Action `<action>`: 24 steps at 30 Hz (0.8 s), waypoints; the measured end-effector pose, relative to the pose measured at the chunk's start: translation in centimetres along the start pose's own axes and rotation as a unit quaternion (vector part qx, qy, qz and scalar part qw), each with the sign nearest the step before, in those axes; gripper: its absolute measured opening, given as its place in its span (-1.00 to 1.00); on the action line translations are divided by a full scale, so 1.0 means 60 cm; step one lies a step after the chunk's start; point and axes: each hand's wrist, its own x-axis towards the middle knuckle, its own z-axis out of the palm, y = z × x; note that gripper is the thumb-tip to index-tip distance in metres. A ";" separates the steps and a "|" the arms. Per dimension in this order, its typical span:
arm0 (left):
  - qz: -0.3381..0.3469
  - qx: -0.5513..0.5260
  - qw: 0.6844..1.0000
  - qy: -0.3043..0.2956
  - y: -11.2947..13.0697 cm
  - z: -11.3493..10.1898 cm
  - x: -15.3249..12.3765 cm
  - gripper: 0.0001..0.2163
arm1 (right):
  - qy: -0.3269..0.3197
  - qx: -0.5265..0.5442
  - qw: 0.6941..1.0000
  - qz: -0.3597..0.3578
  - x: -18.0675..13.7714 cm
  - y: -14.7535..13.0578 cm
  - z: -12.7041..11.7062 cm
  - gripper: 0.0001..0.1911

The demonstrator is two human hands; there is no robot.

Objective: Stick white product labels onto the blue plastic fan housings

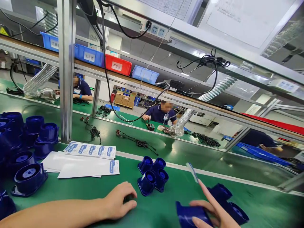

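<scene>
My right hand (213,210) grips a dark blue round plastic housing (190,215) at the bottom edge of the view. A small blue-and-white label (192,172) stands at the tip of its raised index finger. Over the green bench, my left hand (121,201) has its fingers curved and thumb apart, with nothing seen between them. Just beyond it several blue housings (146,183) form a tight group. More blue housings (237,212) lie right of my right hand, partly hidden by it.
Label sheets (90,167) lie at the left, beside many piled blue housings (28,175). A metal post (66,72) rises behind them. Beyond the bench edge, cables with small parts (140,142) rest on a green surface. Two co-workers (163,112) sit opposite; bins (117,65) line a shelf.
</scene>
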 end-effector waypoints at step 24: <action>-0.179 -0.499 0.844 0.089 -0.036 -0.023 0.039 -0.42 | -0.034 0.102 0.991 -0.086 0.169 -0.066 0.292 -0.11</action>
